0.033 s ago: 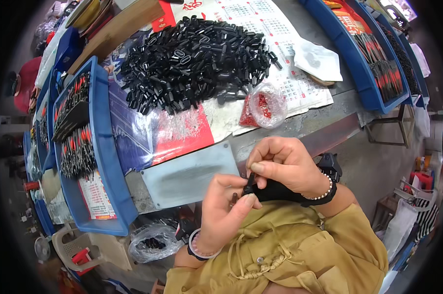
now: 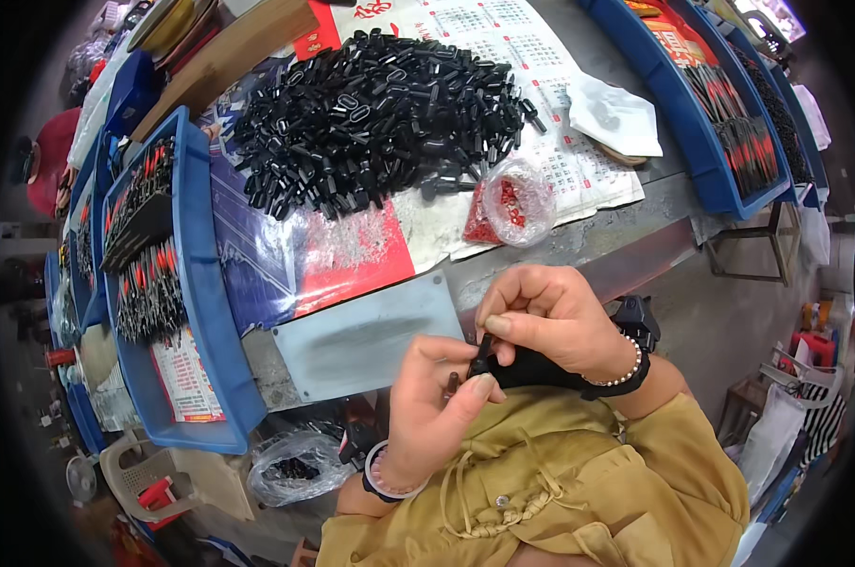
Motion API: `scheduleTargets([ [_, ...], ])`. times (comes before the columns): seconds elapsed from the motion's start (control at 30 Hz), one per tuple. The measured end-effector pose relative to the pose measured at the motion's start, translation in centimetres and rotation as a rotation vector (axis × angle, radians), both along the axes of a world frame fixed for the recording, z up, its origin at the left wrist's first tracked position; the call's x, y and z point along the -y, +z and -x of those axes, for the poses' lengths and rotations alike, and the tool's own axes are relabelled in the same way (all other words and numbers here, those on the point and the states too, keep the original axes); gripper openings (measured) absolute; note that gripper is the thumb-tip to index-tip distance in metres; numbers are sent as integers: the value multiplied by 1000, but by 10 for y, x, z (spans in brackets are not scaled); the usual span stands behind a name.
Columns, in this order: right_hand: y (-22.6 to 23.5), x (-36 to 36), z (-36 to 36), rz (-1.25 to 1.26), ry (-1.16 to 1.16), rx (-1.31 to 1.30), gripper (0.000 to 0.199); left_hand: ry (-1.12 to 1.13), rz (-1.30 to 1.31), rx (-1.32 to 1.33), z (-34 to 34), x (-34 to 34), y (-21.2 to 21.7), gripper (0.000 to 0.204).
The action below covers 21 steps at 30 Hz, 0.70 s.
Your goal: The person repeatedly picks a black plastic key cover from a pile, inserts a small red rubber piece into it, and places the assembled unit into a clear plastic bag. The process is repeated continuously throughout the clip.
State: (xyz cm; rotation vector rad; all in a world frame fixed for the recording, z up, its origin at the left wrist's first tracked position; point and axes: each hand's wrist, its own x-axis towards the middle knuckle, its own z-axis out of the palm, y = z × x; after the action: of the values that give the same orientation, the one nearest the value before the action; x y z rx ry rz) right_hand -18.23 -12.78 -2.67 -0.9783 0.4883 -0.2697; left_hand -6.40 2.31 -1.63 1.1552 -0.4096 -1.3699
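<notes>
Above my lap, just off the table's front edge, both hands work close together on a small black plastic part. My left hand is closed, pinching its lower end between thumb and fingers. Another short dark piece shows within the left palm. My right hand pinches at the part's upper end with thumb and forefinger; any tiny thing between those fingertips is hidden. On the table lies a big heap of black plastic parts, some with oval rings. A clear bag of small red pieces sits open beside it.
A smudged pale plate lies at the table's near edge. Blue bins of black-and-red parts stand at left, and another blue bin at right. A white folded paper rests behind. Below hangs a clear plastic bag.
</notes>
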Motion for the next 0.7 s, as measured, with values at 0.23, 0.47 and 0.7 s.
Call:
scheduleTargets([
  [0.23, -1, -6, -1, 5, 6, -1, 10, -1, 46, 143, 0, -6, -5, 26],
  [0.47, -1, -12, 0, 46, -5, 45, 9, 20, 69, 144, -1, -10, -6, 26],
  [0.7, -9, -13, 0, -46, -16, 149, 8, 24, 90, 151, -2, -11, -8, 26],
])
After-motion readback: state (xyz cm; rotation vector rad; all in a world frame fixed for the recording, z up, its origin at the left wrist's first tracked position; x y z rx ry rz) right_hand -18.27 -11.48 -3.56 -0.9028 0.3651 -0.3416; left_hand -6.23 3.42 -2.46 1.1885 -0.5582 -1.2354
